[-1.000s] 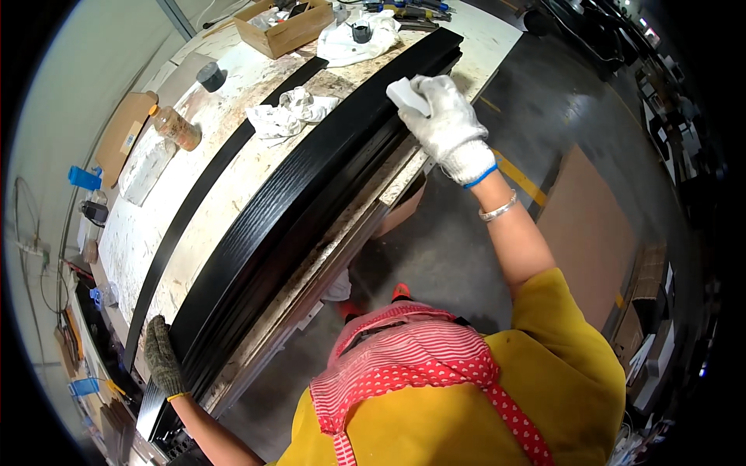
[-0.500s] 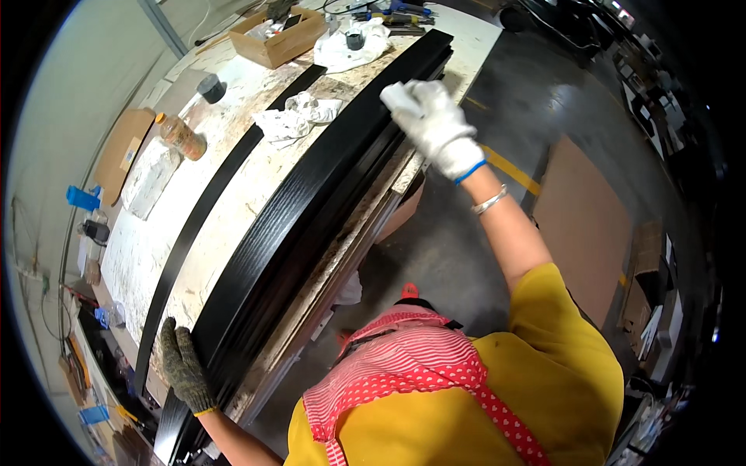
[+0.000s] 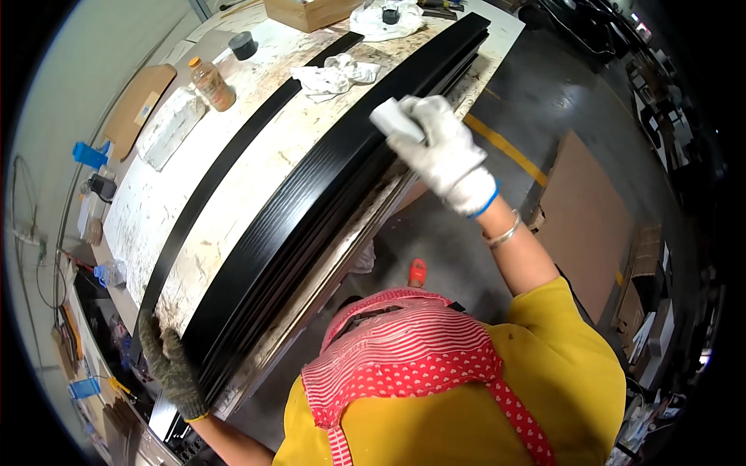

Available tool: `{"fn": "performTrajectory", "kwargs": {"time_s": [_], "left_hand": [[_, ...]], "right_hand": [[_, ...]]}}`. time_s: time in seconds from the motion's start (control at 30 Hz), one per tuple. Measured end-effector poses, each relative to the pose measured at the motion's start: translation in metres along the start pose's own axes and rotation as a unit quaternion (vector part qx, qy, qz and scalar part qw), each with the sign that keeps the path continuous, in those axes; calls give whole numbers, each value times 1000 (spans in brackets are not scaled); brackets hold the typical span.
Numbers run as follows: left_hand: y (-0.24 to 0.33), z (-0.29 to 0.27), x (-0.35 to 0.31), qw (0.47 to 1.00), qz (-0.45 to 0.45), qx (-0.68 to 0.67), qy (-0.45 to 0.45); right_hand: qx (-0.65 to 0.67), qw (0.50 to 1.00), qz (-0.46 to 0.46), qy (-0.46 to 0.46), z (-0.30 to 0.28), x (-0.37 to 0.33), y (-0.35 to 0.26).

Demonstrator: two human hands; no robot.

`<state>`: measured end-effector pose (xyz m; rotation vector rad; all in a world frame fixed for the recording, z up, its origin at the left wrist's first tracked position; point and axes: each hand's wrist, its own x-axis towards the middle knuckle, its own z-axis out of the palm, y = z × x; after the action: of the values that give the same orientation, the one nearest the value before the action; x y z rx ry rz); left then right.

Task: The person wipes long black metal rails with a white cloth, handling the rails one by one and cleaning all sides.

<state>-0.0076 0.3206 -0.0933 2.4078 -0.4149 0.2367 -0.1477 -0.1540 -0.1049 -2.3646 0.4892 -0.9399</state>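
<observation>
White block [image 3: 395, 120] in our pinching right hand [image 3: 447, 151], black boards [image 3: 268, 221] beneath it and beside our spread left hand [image 3: 178, 373].

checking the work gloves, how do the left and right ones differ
The left glove is dark mottled green with a yellow cuff edge; the right glove is white with a blue one. The right glove grips a white block; the left glove is stretched out. Both are being worn.

No lettering or numbers can be read.
</observation>
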Motion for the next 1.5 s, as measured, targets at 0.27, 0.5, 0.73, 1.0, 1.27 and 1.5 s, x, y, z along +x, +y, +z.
{"fn": "performTrajectory", "kwargs": {"time_s": [0.27,0.5,0.73,1.0,1.27,1.5], "left_hand": [[-119,-62,-30,987,-42,109,-112],[-122,-64,-35,953,21,263,-147],[-161,-68,-35,950,80,282,-105],[-147,-64,-31,919,72,371,-114],[-85,-69,-32,996,-1,-21,-82],[-188,-163,-31,996,-29,-22,-87]], "right_hand": [[11,971,-162,-175,60,-81,-118],[-130,985,-100,52,22,-12,-23],[38,973,-224,-45,67,-77,-115],[-94,970,-226,-3,56,-56,-98],[51,953,-215,-209,105,-127,-209],[-113,991,-53,55,85,-97,-150]]}}
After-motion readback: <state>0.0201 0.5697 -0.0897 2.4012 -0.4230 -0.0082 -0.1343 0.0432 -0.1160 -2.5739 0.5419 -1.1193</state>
